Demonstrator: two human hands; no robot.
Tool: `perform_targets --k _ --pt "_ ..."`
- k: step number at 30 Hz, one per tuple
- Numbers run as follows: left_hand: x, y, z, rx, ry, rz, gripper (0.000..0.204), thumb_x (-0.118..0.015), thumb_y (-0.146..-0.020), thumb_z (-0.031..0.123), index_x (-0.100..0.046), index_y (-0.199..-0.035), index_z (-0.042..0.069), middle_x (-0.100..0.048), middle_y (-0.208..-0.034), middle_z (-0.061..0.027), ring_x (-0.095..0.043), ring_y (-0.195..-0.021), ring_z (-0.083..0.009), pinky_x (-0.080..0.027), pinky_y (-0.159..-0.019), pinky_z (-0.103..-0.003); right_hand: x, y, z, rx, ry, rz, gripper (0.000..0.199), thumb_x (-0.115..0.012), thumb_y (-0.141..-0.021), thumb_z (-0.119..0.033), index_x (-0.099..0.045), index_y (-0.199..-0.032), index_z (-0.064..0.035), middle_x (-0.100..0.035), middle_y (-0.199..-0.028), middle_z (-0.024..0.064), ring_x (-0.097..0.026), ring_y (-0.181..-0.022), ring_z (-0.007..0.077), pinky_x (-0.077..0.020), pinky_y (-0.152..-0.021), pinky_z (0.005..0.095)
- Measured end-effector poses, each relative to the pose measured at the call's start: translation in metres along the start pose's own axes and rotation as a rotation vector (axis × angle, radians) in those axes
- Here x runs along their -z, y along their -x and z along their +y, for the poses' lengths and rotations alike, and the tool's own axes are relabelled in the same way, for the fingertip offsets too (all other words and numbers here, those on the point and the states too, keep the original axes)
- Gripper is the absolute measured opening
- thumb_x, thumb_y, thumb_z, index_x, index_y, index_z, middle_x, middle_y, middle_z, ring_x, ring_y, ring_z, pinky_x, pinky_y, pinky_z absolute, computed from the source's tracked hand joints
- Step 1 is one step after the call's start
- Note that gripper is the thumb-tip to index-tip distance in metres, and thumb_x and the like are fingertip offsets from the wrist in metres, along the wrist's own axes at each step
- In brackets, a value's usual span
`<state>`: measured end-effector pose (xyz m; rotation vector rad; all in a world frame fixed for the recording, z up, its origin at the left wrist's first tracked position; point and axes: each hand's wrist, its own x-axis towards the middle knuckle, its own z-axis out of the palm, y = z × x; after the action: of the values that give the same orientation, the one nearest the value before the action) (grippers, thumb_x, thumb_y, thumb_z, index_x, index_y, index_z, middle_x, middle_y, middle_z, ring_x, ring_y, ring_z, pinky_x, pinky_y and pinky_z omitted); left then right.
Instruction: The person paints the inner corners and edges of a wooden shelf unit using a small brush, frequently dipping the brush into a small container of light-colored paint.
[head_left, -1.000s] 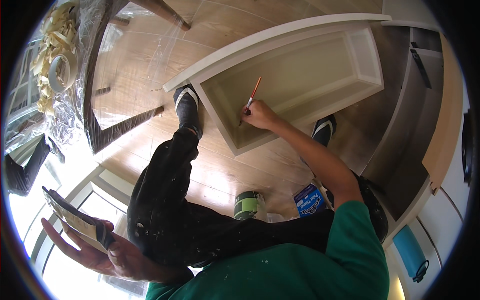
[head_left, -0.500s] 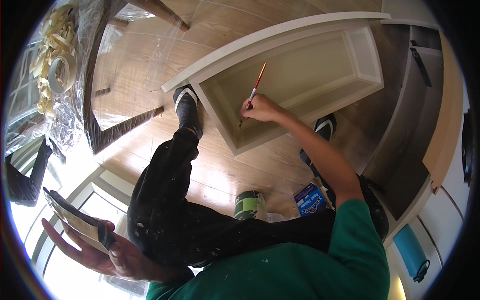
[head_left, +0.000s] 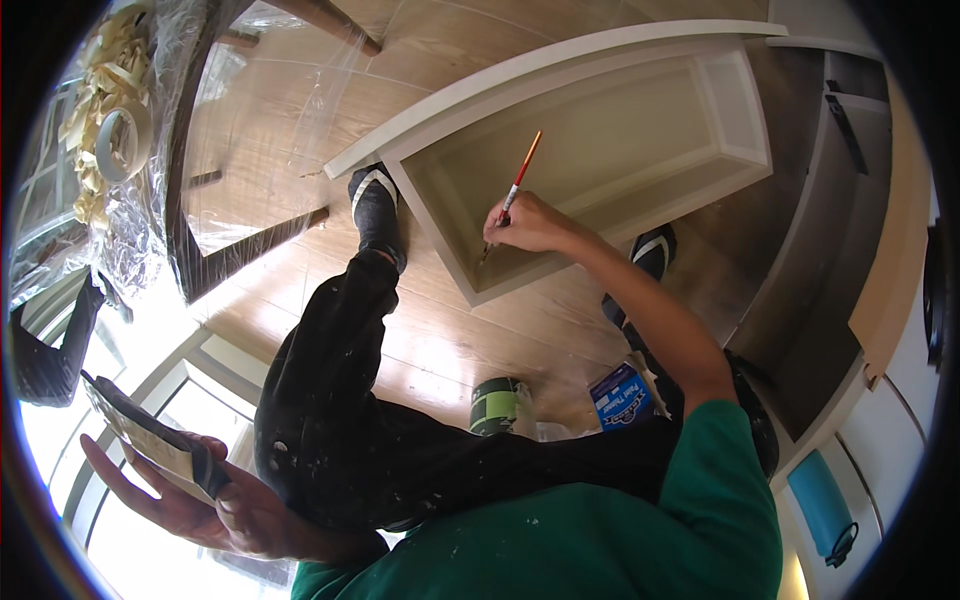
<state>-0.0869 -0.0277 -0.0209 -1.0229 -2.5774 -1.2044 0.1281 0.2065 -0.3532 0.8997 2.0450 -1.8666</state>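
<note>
My right hand (head_left: 527,222) is closed around a paintbrush (head_left: 522,167) with a red and orange handle. The brush points down into the near left corner of a pale cream drawer (head_left: 430,185), its bristles at or close to the inside of that corner. At the lower left, my left hand (head_left: 235,510) holds a shallow, dark-rimmed container (head_left: 165,440) with a cream-coloured side, thumb against its end and some fingers stretched out. What lies inside the container is hard to make out.
A green tin (head_left: 500,405) and a blue box (head_left: 625,397) stand on the floor by my leg. Plastic sheeting covers a dark-legged piece of furniture (head_left: 180,230) at left, near a tape roll (head_left: 123,143). An open cabinet (head_left: 820,270) and a teal bottle (head_left: 823,500) are at right.
My right hand and the paintbrush have shifted slightly to the right, and the brush handle has swung a little. My left hand stays nearly still with the container.
</note>
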Motion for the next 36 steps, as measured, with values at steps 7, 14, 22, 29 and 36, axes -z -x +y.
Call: perform_targets --k 7,14,22,29,36 --pt "-0.002 0.001 0.006 0.019 0.042 -0.008 0.12 -0.09 -0.071 0.057 -0.025 -0.159 0.007 -0.036 -0.153 -0.0205 -0.063 -0.097 -0.0158 -0.056 -0.075 -0.023 0.015 0.019 -0.024 -0.008 -0.043 -0.105 0.019 -0.072 -0.081 -0.021 -0.077 -0.084 -0.0025 -0.072 -0.073 0.0066 -0.067 -0.067 0.0138 -0.0529 -0.065 0.0313" --pt "-0.001 0.001 0.011 0.058 0.064 -0.028 0.121 -0.091 -0.07 0.055 -0.024 -0.159 0.007 -0.039 -0.151 -0.0214 -0.063 -0.096 -0.0157 -0.057 -0.074 -0.024 0.027 0.015 -0.018 -0.051 -0.256 -0.188 0.017 -0.074 -0.089 -0.019 -0.075 -0.091 -0.0019 -0.072 -0.078 0.0043 -0.065 -0.074 0.0098 -0.0502 -0.067 0.0259" --pt "-0.005 0.0 0.008 0.024 0.012 0.002 0.122 -0.089 -0.07 0.059 -0.024 -0.159 0.007 -0.037 -0.152 -0.0212 -0.062 -0.1 -0.016 -0.055 -0.074 -0.023 0.034 -0.003 0.002 -0.124 -0.339 -0.252 0.015 -0.075 -0.088 -0.017 -0.073 -0.091 -0.0028 -0.072 -0.081 0.0045 -0.067 -0.076 0.0103 -0.0514 -0.066 0.0253" --pt "-0.007 -0.001 0.009 0.009 -0.034 0.02 0.122 -0.086 -0.07 0.064 -0.025 -0.159 0.006 -0.035 -0.154 -0.0208 -0.06 -0.103 -0.0162 -0.054 -0.074 -0.024 0.029 -0.008 0.009 -0.109 -0.314 -0.209 0.016 -0.075 -0.091 -0.018 -0.073 -0.093 -0.0019 -0.072 -0.083 0.0043 -0.066 -0.076 0.0092 -0.0491 -0.065 0.0232" --pt "-0.01 0.001 0.012 0.011 -0.086 0.037 0.123 -0.082 -0.07 0.072 -0.026 -0.158 0.006 -0.033 -0.156 -0.0197 -0.059 -0.106 -0.0164 -0.052 -0.073 -0.024 0.039 -0.008 0.004 -0.109 -0.353 -0.276 0.016 -0.076 -0.088 -0.019 -0.074 -0.091 -0.0035 -0.074 -0.082 0.0042 -0.068 -0.077 0.0094 -0.0497 -0.065 0.0244"
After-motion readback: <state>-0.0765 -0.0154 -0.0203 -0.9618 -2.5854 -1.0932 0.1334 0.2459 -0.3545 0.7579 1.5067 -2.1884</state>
